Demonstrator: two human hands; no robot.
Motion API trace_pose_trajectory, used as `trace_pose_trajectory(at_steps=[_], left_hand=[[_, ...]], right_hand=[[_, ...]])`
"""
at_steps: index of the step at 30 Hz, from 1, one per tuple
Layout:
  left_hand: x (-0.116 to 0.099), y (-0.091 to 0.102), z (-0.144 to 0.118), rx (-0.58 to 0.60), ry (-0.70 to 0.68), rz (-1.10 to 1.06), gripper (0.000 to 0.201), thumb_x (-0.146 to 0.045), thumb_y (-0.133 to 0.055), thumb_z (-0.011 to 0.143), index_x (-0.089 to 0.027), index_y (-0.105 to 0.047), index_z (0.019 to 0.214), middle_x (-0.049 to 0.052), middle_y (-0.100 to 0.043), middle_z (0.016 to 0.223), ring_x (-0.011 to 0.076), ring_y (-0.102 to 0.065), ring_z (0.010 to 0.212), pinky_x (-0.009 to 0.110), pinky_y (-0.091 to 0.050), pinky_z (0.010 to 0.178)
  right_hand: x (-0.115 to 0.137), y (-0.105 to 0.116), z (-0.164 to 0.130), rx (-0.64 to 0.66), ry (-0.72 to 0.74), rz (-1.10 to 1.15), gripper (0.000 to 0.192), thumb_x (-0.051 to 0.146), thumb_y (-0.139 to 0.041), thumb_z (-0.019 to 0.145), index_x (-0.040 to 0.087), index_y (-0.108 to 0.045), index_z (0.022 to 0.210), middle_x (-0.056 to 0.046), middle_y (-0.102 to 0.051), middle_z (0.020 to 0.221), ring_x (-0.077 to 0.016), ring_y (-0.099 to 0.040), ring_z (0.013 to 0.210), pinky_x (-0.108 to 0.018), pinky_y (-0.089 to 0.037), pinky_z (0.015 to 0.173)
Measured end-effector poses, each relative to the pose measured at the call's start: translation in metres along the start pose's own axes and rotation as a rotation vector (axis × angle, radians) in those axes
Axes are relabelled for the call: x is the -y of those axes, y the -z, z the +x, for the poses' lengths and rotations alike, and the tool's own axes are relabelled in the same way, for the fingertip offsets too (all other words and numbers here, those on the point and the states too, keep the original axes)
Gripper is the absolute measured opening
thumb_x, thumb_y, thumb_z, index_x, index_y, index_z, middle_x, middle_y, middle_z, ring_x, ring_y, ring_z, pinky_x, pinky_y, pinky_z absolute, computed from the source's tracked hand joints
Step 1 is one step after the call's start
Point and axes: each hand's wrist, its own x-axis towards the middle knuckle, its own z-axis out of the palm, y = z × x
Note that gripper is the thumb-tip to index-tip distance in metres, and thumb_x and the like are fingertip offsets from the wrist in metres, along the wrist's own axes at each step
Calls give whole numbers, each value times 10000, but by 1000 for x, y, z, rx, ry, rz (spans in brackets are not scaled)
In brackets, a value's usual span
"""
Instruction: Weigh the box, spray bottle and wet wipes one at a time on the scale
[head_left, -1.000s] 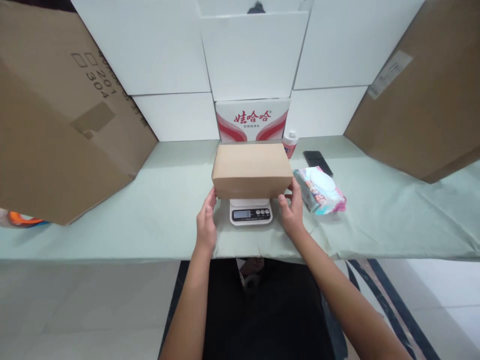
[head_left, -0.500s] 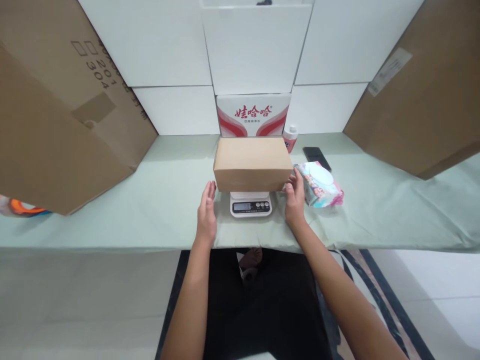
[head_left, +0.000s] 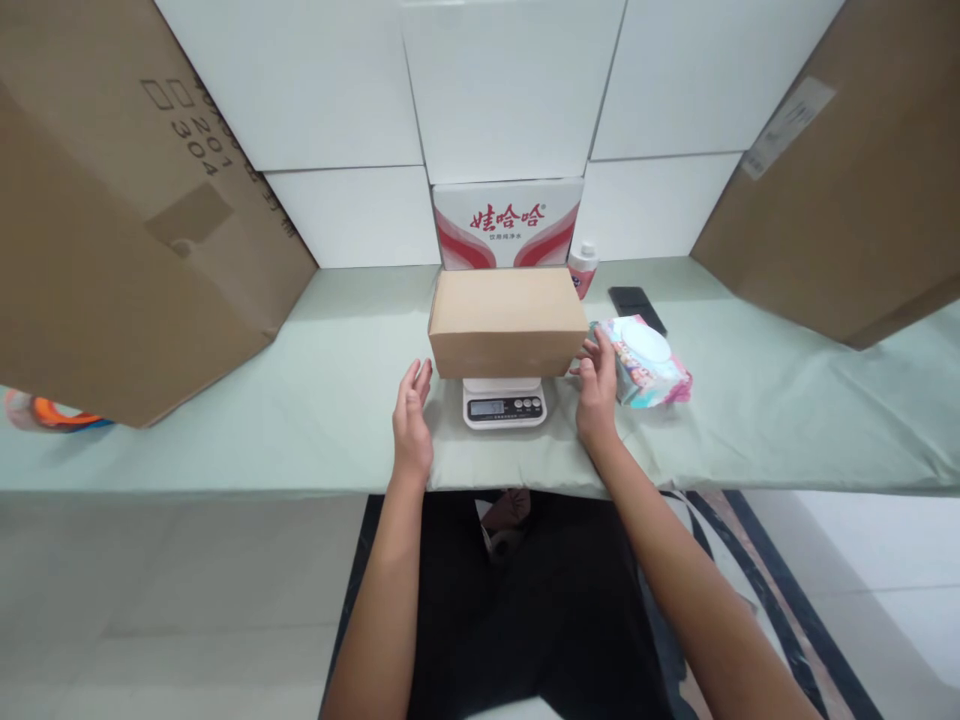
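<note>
Cardboard box (head_left: 508, 322), its top closed, resting on the white digital scale (head_left: 504, 418), which serves as landmark. From left to right: far left of the scale, a large brown carton (head_left: 127, 270) stands on the green-covered table (head_left: 330, 430). Immediately left of the scale, the left hand (head_left: 412, 422) is open, fingers extended upward, holding nothing and apparently just clear of the box. At the scale itself, placement of the box appears complete: it sits across the platform, overhanging both sides, without visible lifting support. The display (head_left: 487, 408) shows digits too small to read; whether the reading has settled therefore remains undetermined. Immediately right of the scale, the right hand (head_left: 597, 395) is loosely open, grasping nothing visible; its fingers lie close against the box's right end, and contact cannot be determined. Farther right of the scale lie a wipes packet (head_left: 646, 362) and, behind it, a dark phone (head_left: 636, 306); a second brown carton (head_left: 840, 210) stands far right.
</note>
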Motion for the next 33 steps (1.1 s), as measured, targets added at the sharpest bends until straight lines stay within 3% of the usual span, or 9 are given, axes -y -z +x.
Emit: trace_pose_trajectory(at_steps=[9,14,24,28,33], left_hand=[[-3,-2,0,52,41,23,700,-720,-383,1021,-282,-514,1551,124,-540,1628,267,-463,1563,489,-321,1348],[-2,-1,0,68,46,44,708,-722,-361,1025,-286,-493,1567,119,-528,1638,260,-461,1565,486,-319,1350],[-5,-1,5,172,13,97,755,-741,-342,1018,-303,-439,1626,66,-380,1737,251,-349,1626,456,-296,1361],[-15,5,19,195,-58,130,765,-767,-329,1006,-338,-431,1631,15,-317,1766,250,-271,1657,466,-258,1372],[-18,8,61,167,-95,96,868,-815,-380,964,-274,-422,1641,66,-333,1756,254,-296,1648,441,-242,1372]], right_hand=[[1,0,-1,44,20,5,669,651,-551,977,273,-510,1527,-142,-644,1435,-281,-679,1197,-450,-594,979],[4,1,-1,45,12,-2,709,689,-550,961,267,-512,1529,-158,-643,1435,-317,-672,1214,-512,-588,998],[12,-5,0,197,110,-91,745,698,-503,990,318,-403,1623,-123,-515,1611,-333,-582,1384,-531,-541,1110],[25,-15,15,250,117,-54,798,758,-525,956,307,-418,1606,-137,-535,1588,-335,-566,1398,-542,-519,1144],[33,-40,48,270,87,50,877,834,-585,871,294,-449,1548,-160,-542,1573,-347,-540,1437,-563,-503,1168]])
